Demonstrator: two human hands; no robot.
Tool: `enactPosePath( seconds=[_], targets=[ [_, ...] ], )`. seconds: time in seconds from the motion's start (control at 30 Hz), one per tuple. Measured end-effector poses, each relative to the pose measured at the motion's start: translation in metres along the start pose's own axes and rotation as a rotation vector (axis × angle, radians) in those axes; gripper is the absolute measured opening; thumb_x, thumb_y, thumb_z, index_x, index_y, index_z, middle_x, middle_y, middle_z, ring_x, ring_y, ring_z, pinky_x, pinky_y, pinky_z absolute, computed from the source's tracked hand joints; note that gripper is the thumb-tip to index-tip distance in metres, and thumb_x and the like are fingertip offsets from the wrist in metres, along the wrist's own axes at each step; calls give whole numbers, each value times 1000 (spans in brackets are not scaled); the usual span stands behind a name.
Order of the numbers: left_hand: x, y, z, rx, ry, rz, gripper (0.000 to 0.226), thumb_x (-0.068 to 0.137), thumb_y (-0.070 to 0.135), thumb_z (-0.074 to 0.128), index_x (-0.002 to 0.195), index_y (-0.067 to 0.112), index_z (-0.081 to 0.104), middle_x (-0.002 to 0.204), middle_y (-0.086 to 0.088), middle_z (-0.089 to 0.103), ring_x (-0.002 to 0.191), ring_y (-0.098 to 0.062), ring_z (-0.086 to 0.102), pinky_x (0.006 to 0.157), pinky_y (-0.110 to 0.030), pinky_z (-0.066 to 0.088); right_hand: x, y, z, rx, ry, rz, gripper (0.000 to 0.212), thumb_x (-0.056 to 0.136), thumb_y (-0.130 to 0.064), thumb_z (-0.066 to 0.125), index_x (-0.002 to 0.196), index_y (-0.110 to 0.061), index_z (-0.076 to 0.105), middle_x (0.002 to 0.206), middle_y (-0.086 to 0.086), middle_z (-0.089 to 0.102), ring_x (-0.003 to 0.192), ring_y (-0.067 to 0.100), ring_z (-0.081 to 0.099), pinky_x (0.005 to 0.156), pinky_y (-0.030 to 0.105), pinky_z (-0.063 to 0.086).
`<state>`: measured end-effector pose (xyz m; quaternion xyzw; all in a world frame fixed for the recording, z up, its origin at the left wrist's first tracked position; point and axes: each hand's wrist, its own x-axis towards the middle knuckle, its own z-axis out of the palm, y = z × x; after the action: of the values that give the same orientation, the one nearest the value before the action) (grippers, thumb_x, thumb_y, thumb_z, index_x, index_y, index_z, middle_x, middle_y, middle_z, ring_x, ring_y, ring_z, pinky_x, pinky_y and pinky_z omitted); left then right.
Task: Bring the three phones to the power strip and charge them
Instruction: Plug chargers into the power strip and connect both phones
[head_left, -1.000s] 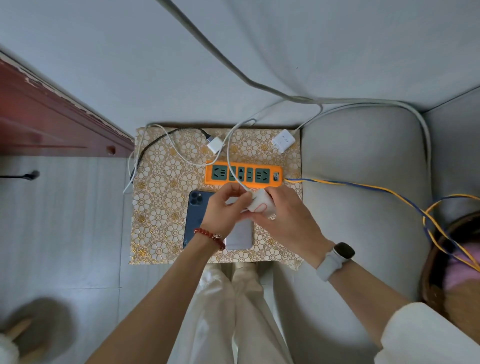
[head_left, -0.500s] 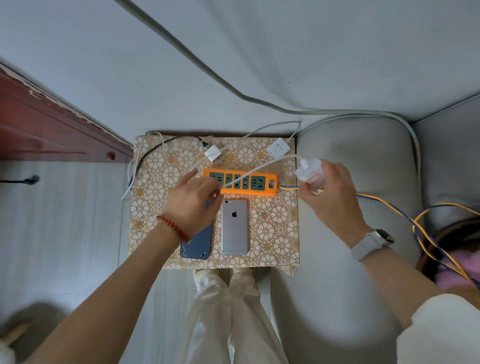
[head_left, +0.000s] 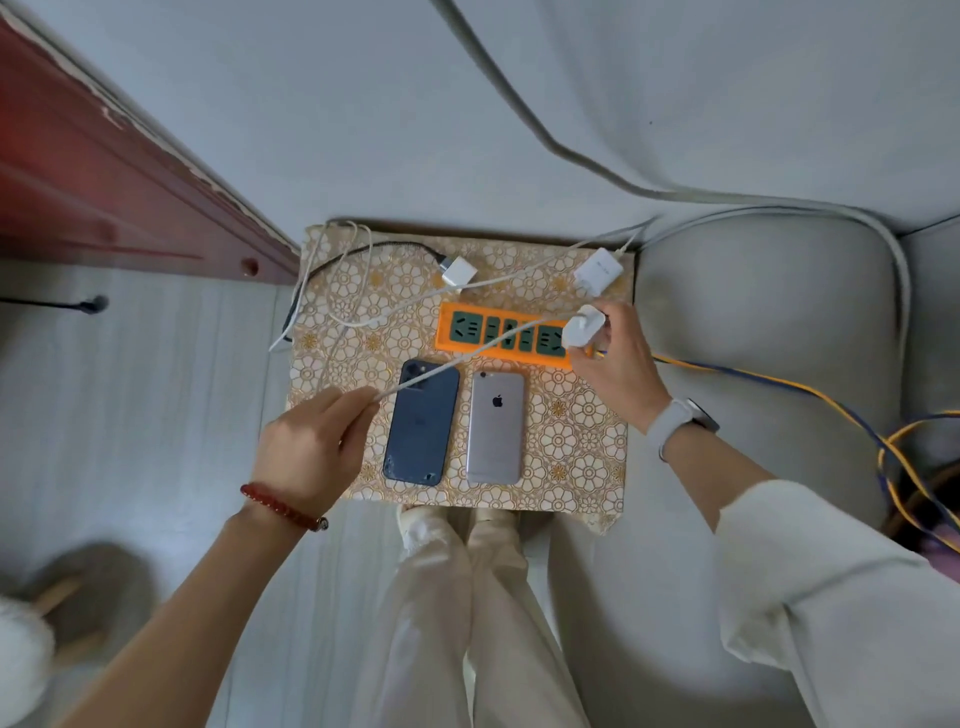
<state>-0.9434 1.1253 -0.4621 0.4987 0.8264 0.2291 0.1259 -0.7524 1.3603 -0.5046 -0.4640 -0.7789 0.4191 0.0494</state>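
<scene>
Since half a sec ago I see the left hand (head_left: 306, 447) has pulled back from the power strip (head_left: 504, 338) to the near-left of it, w/ the white cable (head_left: 467, 358) now drawn taut across the strip. Its fingers (head_left: 358, 410) are curled and pinch the cable end just left of the blue phone (head_left: 422, 423). The right hand (head_left: 618, 364) has come in to the strip's right end; its fingers are clamped on a white charger (head_left: 583, 327) held at that end, over the last socket. I can't tell whether the prongs are seated.

Two phones lie face down just in front of the strip: blue one on the left, silver phone (head_left: 494, 428) right beside it, not touching. A 3rd phone I can't see.

Behind the strip lie two more white adapters: one (head_left: 460, 271) to the back-left w/ a black cord, another (head_left: 598, 270) to the back-right. Everything sits on a floral-patterned cloth (head_left: 571, 457). A yellow-blue wire (head_left: 753, 376) runs off from the strip's right end across the grey cushion (head_left: 769, 322).
</scene>
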Motion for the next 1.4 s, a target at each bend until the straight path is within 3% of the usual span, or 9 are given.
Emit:
enactPosePath(
  seconds=[0.1, 0.4, 0.5, 0.63, 0.93, 1.1, 1.2, 1.3, 1.4],
  targets=[
    [-11, -9, 3, 101, -13, -25, 24, 85, 16, 49, 87, 4, 70, 53, -12, 55, 43, -29, 50, 39, -28, 42, 4, 4, 5, -89, -84, -52, 45, 77, -8, 66, 118, -8, 47, 118, 12, 56, 104, 26, 53, 79, 19, 37],
    [-16, -6, 16, 187, -59, -72, 14, 70, -6, 68, 77, 6, 70, 51, -10, 51, 45, -27, 48, 51, -29, 41, 12, 4, 5, -129, -206, -77, 40, 77, -4, 63, 113, -10, 46, 106, 11, 62, 92, 30, 60, 79, 39, 51],
    [-12, -4, 18, 181, -62, -98, 13, 70, -5, 70, 77, 6, 70, 51, -11, 53, 44, -28, 49, 52, -29, 41, 14, 7, 6, -242, -218, -98, 42, 76, -5, 63, 115, -8, 47, 110, 15, 59, 98, 33, 55, 82, 49, 47],
    [-11, -7, 18, 151, -68, -143, 10, 72, -3, 69, 77, 6, 70, 52, -12, 54, 44, -28, 49, 52, -29, 41, 17, 6, 4, -307, -233, -130, 50, 78, -18, 68, 124, -9, 48, 125, 14, 54, 114, 33, 46, 95, 47, 40],
    [-9, -7, 22, 130, -119, -156, 12, 70, -3, 71, 77, 6, 71, 52, -11, 56, 47, -29, 52, 55, -33, 47, 25, -6, 8, -664, -183, -88, 49, 81, -42, 61, 124, -23, 51, 125, 6, 55, 115, 32, 43, 84, 41, 38],
    [-5, -3, 7, 108, -96, -133, 9, 73, 2, 68, 80, 7, 71, 53, -10, 56, 46, -29, 52, 55, -32, 46, 21, -14, 6, -750, -195, -35, 47, 83, -44, 56, 126, -25, 47, 127, 7, 51, 118, 31, 41, 86, 42, 37],
    [-4, 1, -5, 85, -76, -83, 9, 74, 7, 64, 79, 8, 71, 53, -8, 56, 45, -27, 52, 54, -29, 45, 12, -26, 8, -697, -234, -1, 52, 85, -34, 58, 131, -20, 39, 132, 10, 44, 119, 33, 42, 88, 45, 40],
    [-3, 4, -16, 64, -84, -57, 8, 73, 3, 69, 79, 7, 71, 53, -9, 57, 46, -27, 52, 51, -31, 46, -16, -45, 12, -646, -198, -109, 64, 84, -26, 59, 138, -16, 26, 143, 10, 33, 129, 31, 36, 103, 53, 34],
    [2, 9, -25, 40, -64, -29, 6, 77, 7, 67, 81, 7, 71, 57, -10, 59, 49, -28, 55, 49, -32, 49, -46, -77, 23, -592, -131, -427, 43, 82, -21, 62, 123, -14, 49, 128, 9, 53, 123, 27, 46, 106, 56, 30]
  ],
)
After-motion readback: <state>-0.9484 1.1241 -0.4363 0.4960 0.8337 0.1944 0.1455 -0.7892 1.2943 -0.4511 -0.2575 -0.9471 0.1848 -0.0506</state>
